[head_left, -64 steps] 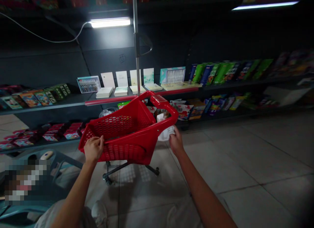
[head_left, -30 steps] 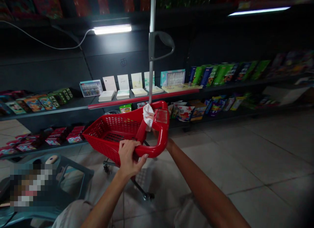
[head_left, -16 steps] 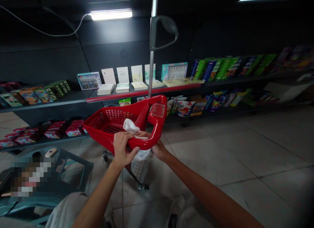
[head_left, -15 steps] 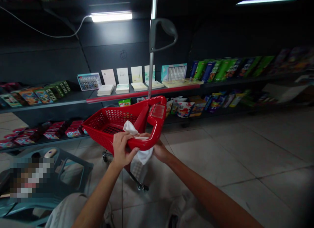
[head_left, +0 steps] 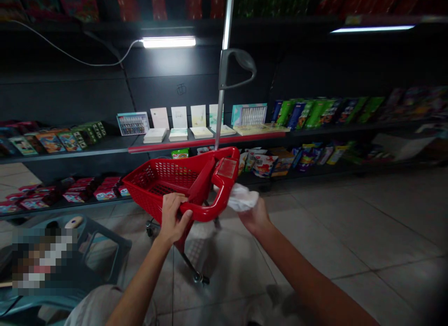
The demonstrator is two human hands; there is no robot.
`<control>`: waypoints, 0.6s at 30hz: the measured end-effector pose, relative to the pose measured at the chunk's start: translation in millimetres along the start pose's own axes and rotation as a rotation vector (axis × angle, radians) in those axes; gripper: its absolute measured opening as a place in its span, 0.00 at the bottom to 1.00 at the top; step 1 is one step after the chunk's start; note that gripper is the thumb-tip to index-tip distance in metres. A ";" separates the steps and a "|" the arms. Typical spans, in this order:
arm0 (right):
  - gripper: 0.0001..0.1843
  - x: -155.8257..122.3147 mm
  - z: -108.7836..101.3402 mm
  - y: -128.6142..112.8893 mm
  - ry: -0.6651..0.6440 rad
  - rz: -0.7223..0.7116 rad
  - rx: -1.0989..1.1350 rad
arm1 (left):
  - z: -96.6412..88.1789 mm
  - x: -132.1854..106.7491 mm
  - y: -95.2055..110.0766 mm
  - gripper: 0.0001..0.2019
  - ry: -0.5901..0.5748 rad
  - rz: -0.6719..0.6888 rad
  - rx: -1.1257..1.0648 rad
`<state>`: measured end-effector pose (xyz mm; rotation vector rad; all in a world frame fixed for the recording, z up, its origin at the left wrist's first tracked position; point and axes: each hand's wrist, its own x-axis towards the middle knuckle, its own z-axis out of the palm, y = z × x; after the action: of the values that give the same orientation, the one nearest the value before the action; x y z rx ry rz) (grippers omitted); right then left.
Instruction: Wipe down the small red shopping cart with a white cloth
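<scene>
In the middle of the head view stands a red plastic shopping cart (head_left: 164, 176) on a metal wheeled frame. My left hand (head_left: 173, 218) is closed round the left end of its red handle (head_left: 210, 213), thumb on the near side. To the right of the handle, my right hand (head_left: 255, 216) grips a crumpled white cloth (head_left: 242, 198). The cloth is beside the handle's right side; whether it touches there I cannot tell. Part of the right hand's fingers is hidden behind the cloth.
A blue-grey plastic stool (head_left: 105, 244) with blurred items on it stands at lower left. Behind the cart runs a dark shelf (head_left: 206, 142) with booklets, boxes and snack bags. A metal pole (head_left: 220, 106) with a grey handle rises behind the cart. Tiled floor (head_left: 336, 223) extends right.
My right hand has moved from under the handle's near bar to its right side, carrying the white cloth along. My left hand still grips the handle. The view has tilted up slightly.
</scene>
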<state>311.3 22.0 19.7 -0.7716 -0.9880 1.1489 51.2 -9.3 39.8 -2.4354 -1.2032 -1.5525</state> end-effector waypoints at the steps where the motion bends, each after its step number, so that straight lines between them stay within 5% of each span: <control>1: 0.20 7.6 -5.4 -5.7 0.083 -0.013 0.040 | -1.3 0.2 -0.8 0.22 0.018 -0.011 -0.010; 5: 0.21 21.7 -16.8 -40.1 0.460 -0.412 -0.086 | -6.7 0.6 -4.8 0.21 0.065 -0.082 -0.060; 7: 0.20 10.8 -9.5 -56.7 0.295 -0.644 -0.338 | -9.3 1.8 -6.1 0.20 0.071 -0.137 -0.076; 11: 0.22 -25.7 28.6 -69.8 -0.400 -0.885 -0.744 | -13.6 5.4 -9.0 0.20 0.057 -0.220 -0.047; 15: 0.24 -34.9 56.3 -65.3 -0.488 -1.009 -0.867 | -18.8 6.9 -16.1 0.20 0.074 -0.231 -0.018; 18: 0.21 -18.1 53.2 -65.3 -0.503 -1.090 -0.906 | -23.0 6.4 -23.8 0.18 0.092 -0.212 -0.043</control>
<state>284.6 -11.6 94.3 -0.4573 -2.0552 -0.1398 20.5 2.3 47.6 -2.2960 -1.4674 -1.7382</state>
